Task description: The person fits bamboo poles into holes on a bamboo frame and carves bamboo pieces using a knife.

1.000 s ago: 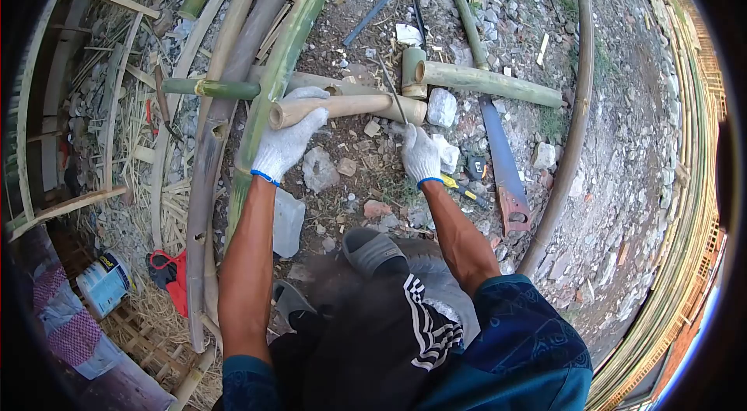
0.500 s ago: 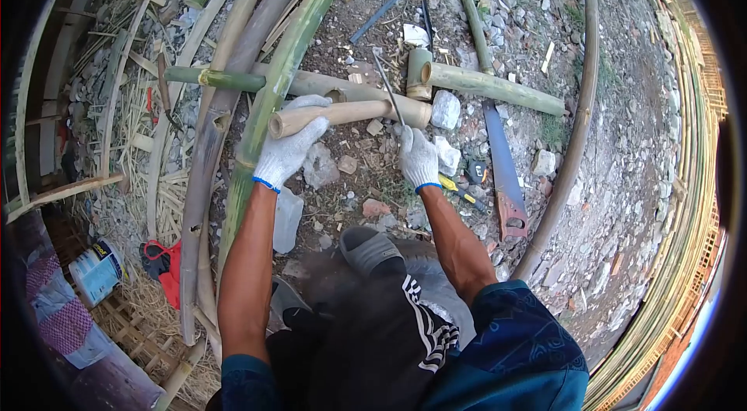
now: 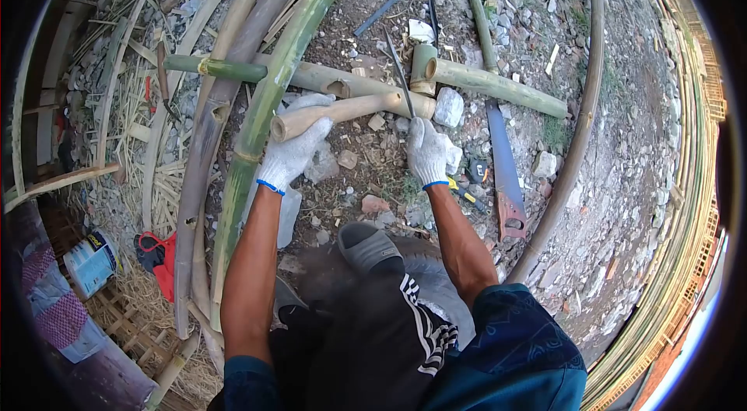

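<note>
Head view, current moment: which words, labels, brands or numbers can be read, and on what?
No text reads clearly.
Bucket: lettering on its dark band, too small to read.
Small dark tool: pale marks, too small to read.
Sandal: faint strap mark, too blurred to read.

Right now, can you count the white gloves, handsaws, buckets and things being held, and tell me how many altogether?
White gloves: 2
Handsaw: 1
Bucket: 1
Held bamboo piece: 1
Held thin tool: 1
Total: 6
</note>
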Demonstrator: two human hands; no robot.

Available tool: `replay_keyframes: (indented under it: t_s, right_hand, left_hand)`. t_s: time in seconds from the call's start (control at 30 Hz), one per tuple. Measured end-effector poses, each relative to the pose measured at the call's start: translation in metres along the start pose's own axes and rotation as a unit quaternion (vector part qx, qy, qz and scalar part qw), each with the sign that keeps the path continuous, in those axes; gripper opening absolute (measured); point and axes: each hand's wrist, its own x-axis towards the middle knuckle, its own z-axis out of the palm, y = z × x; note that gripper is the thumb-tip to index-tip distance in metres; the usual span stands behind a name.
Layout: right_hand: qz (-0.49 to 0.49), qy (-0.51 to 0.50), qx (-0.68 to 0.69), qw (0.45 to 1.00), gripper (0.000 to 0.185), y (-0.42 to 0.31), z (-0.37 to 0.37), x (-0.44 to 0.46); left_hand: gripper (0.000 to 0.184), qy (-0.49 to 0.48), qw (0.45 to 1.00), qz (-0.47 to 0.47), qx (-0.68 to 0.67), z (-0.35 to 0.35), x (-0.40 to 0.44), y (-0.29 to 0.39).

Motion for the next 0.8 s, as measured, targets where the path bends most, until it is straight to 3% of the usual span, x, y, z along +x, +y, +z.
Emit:
replay_keyframes:
  t_s: [0.07, 0.17, 0.23, 0.33, 0.37, 0.43, 0.53, 0.63, 0.8]
  right_hand:
    - [-0.020, 0.011, 0.042, 0.999, 0.035, -0.028, -0.023, 0.002]
    - [-0.073, 0.033, 0.096, 0.992, 0.034, -0.008, -0.006, -0.005]
    - [0.025, -0.074, -0.045, 0.996, 0.040, 0.027, 0.029, 0.004]
    - [0.030, -0.001, 0.055, 0.998, 0.044, 0.020, 0.035, 0.001]
    - [0.047, -0.025, 0.027, 0.998, 0.044, 0.023, 0.034, -0.004]
    - [0.080, -0.053, -0.023, 0.995, 0.044, 0.019, 0.030, 0.003]
    - [0.071, -0.033, -0.009, 0.997, 0.043, 0.023, 0.033, 0.001]
    - [0.078, -0.024, -0.004, 0.997, 0.041, 0.023, 0.039, 0.001]
    - [0.089, -0.025, 0.009, 0.996, 0.044, 0.024, 0.047, 0.013]
  left_hand:
    - [0.043, 0.006, 0.999, -0.044, -0.013, -0.002, 0.003, -0.003]
    - [0.042, -0.001, 0.999, -0.038, -0.016, -0.001, 0.004, 0.000]
    - [0.041, -0.020, 1.000, 0.003, -0.002, 0.001, 0.002, 0.007]
    - [0.040, -0.014, 1.000, 0.003, -0.025, 0.000, 0.014, 0.019]
    - [0.040, -0.009, 0.999, -0.021, -0.045, 0.003, 0.008, 0.019]
    - [0.031, 0.055, 0.983, -0.047, -0.169, 0.009, 0.011, 0.018]
    - [0.019, 0.163, 0.896, -0.083, -0.405, 0.023, 0.010, 0.038]
    - [0.020, 0.221, 0.864, -0.055, -0.449, 0.042, 0.018, 0.044]
    - [0.021, 0.249, 0.887, -0.005, -0.389, 0.064, 0.026, 0.055]
